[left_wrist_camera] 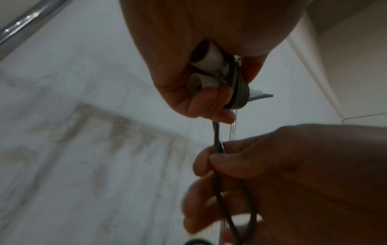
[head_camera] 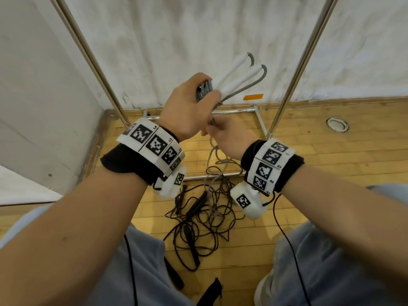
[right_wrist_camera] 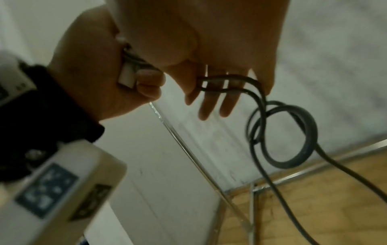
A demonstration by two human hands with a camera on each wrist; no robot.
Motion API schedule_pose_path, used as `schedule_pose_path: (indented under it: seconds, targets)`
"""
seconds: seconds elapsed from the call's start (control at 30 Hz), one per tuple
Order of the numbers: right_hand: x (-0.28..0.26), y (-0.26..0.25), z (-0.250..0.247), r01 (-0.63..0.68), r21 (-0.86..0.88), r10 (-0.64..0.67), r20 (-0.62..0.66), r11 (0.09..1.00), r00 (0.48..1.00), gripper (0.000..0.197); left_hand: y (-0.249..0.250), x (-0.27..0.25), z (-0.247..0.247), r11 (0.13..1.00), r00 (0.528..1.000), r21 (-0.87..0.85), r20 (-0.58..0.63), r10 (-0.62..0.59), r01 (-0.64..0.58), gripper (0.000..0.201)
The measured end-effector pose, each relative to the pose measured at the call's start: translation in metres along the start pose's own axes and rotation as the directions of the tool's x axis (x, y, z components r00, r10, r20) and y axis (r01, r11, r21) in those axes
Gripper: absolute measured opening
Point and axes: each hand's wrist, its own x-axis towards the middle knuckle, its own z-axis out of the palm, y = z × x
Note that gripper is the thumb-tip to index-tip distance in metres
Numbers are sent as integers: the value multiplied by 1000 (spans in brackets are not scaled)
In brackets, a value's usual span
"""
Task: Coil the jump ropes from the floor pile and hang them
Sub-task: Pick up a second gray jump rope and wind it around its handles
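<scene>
Right hand (head_camera: 229, 138) pinches grey rope (head_camera: 213, 151) (doubled strand); left hand (head_camera: 189, 107) grips its white handles (head_camera: 234, 78), coils wrapped round. Dark ropes (head_camera: 198, 217) tangled on floor (head_camera: 331, 162); ends hidden.

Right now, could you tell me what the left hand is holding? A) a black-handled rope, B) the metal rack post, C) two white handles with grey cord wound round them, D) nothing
C: the left hand grips two white handles with grey cord wound round them.
</scene>
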Motion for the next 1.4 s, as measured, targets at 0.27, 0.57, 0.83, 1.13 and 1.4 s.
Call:
schedule_pose_path:
  seconds: [0.27, 0.57, 0.83, 1.13, 1.4]
  targets:
    - [3, 3, -12, 92, -115, -99, -57, 989, 993, 36, -29, 15, -33, 954, 985, 283, 107, -136, 101, 28]
    - [2, -7, -11, 176, -615, -63, 201, 768, 978, 32, -62, 5, -16, 821, 980, 571, 157, -125, 13, 42]
    - [11, 0, -38, 223, -646, -180, 132, 730, 975, 25, -69, 0, -5, 720, 902, 693, 310, -302, 3, 30]
    - [21, 7, -63, 142, -560, -191, -30, 816, 981, 28, -46, -8, 14, 727, 886, 651, 445, -131, -220, 31]
    - [25, 16, -89, 33, -309, -26, 28, 950, 999, 30, -38, -12, 6, 858, 887, 470, 460, -39, -206, 25]
